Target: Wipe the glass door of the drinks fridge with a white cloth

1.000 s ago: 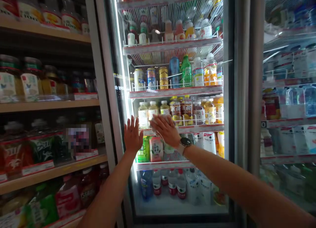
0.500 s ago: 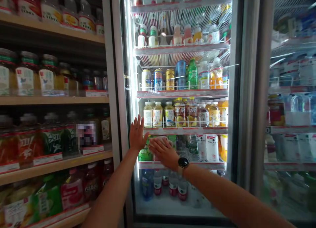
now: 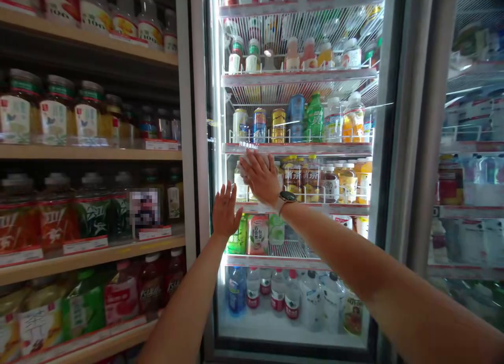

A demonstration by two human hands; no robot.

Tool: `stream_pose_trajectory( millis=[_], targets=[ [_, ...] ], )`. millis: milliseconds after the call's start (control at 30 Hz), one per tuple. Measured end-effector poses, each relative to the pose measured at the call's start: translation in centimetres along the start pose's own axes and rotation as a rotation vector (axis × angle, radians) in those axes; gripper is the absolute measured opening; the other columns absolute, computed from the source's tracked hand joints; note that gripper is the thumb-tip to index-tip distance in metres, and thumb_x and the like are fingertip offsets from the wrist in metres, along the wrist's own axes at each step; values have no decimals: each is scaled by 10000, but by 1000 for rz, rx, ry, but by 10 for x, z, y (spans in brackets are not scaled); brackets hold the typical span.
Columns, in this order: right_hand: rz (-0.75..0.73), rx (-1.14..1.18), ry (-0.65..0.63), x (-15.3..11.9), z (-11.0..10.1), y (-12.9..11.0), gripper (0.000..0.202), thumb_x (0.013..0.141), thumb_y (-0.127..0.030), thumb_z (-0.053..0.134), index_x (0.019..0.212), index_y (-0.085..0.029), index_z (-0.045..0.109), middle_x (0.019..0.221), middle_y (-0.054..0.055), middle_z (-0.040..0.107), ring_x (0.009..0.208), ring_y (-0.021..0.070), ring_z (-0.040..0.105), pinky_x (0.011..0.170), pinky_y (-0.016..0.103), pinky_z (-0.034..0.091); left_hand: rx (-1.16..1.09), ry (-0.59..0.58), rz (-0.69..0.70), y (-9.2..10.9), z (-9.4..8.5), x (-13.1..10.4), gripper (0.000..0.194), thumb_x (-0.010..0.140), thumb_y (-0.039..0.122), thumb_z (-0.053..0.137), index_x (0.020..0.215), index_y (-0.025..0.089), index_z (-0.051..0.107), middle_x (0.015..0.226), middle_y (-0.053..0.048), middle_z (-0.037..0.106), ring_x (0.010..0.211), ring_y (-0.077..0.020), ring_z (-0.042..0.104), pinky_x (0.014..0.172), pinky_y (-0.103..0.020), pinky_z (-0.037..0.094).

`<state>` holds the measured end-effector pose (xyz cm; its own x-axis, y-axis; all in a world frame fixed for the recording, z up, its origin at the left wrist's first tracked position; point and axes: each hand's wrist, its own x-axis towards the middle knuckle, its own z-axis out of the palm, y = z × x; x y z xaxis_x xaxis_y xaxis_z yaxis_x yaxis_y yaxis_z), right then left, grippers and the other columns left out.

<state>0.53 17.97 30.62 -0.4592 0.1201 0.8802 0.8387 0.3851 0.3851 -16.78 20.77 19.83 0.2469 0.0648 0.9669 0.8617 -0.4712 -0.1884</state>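
My left hand (image 3: 226, 211) rests flat with fingers spread against the left side of the glass cooler door (image 3: 315, 340). Higher up and to its right, my right hand (image 3: 260, 179) lies against the glass, in front of the bottle shelf. Under its fingers is a pale cloth (image 3: 266, 156), mostly hidden by the hand. A dark round watch (image 3: 287, 196) is on my right wrist. Through the glass, yellow-capped tea bottles (image 3: 293, 177) stand right of the hand, and drink cans (image 3: 279, 126) stand above it.
Wooden shelves (image 3: 94, 153) with several juice and tea bottles line the left side. A metal door frame (image 3: 415, 143) runs upright at right, beside another cooler section (image 3: 470, 180). Water bottles (image 3: 292, 298) stand at the bottom behind the glass.
My right hand has moved up the glass from the lower shelf level to just below the can shelf. The left hand stays against the door. The view has shifted slightly.
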Motion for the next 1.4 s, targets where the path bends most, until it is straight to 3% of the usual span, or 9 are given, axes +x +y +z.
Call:
stream_pose_trajectory(
  millis=[367,500,633,833,967,1100,1200,1300,1400],
  targets=[
    [-226,34,-150,-173,33,-56,561,973,-287,485,1512,-238,339,1590,74,305,1467,257,260,1194,537,159,30,22,-7,2,0,0,602,1003,310,328,1561,177,145,1607,-126,226,1505,-251,134,1197,-463,204],
    [-334,47,-160,-211,38,-56,539,958,-255,497,1486,-268,389,1581,38,335,1445,230,312,1183,488,228,61,31,2,2,0,-1,636,992,301,374,1564,184,120,1608,-127,221,1503,-259,142,1190,-472,226],
    [-359,34,-182,-182,23,-24,576,948,-233,502,1501,-293,353,1585,20,330,1440,204,321,1199,455,213,78,17,3,1,0,-1,641,989,293,371,1565,185,110,1615,-121,191,1503,-263,139,1189,-481,233],
    [67,-79,-3,-70,-37,75,619,967,-245,464,1545,-283,246,1629,63,198,1484,301,197,1198,598,95,48,1,-23,3,1,1,620,991,331,353,1561,188,156,1613,-111,204,1501,-267,152,1200,-488,214],
    [184,-113,67,-62,-53,103,566,981,-272,434,1529,-249,297,1616,98,219,1487,318,175,1180,629,128,34,8,-36,2,2,3,621,991,345,353,1562,197,158,1613,-104,204,1502,-267,139,1206,-487,202],
    [129,-89,-7,-129,-37,74,534,959,-293,494,1483,-306,391,1625,79,204,1481,324,188,1178,613,145,43,20,-23,4,0,3,634,990,328,353,1567,204,120,1615,-115,188,1502,-276,131,1205,-505,197],
    [57,-48,-77,-196,-18,43,546,933,-330,555,1463,-333,424,1600,85,284,1460,319,250,1175,587,160,54,34,-75,20,0,7,662,989,336,363,1569,200,75,1620,-125,151,1501,-294,123,1209,-543,155],
    [20,-36,-87,-250,-4,20,562,919,-340,579,1459,-358,426,1546,67,399,1432,293,318,1182,555,149,36,63,-83,59,7,20,696,985,336,384,1569,194,33,1626,-122,119,1505,-284,101,1219,-534,132],
    [-17,-48,-89,-280,0,11,577,925,-348,571,1476,-352,400,1518,51,445,1419,264,345,1200,509,93,-7,40,-6,108,24,39,692,985,311,380,1569,192,26,1629,-103,115,1508,-266,76,1227,-513,135]
  ],
)
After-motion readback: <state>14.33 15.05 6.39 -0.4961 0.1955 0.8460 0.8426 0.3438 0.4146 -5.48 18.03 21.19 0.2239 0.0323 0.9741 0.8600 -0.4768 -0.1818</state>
